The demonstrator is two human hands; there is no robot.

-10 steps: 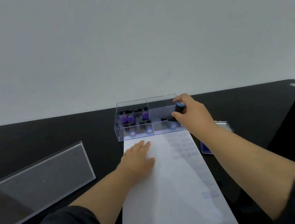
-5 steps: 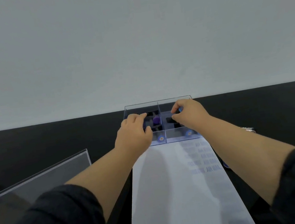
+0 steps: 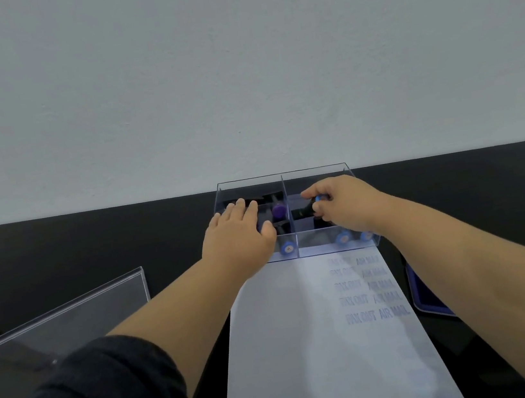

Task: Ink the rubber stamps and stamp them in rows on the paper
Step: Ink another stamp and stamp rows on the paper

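While black table (image 3: pixel 59 247) meets grey wall (image 3: pixel 236 67), left hand (image 3: pixel 237 236) flat (box), right hand (image 3: pixel 346 204) pinches stamp (image 3: pixel 317 203).

the stamps sit in a clear box (image 3: pixel 328 247) split into two compartments, at the far end of the paper (image 3: pixel 308 344). in the left compartment a stamp with a purple knob (image 3: pixel 279 210) stands upright, and one with a blue cap (image 3: pixel 287 248) lies against the front wall. in the right compartment a black stamp with a blue top (image 3: pixel 317 203) is pinched in fingers, and two blue caps (image 3: pixel 342 238) lie at the front. the white paper lies lengthwise, printed in blue rows (image 3: pixel 367 285) reading "air mail" beside a blurred second word.
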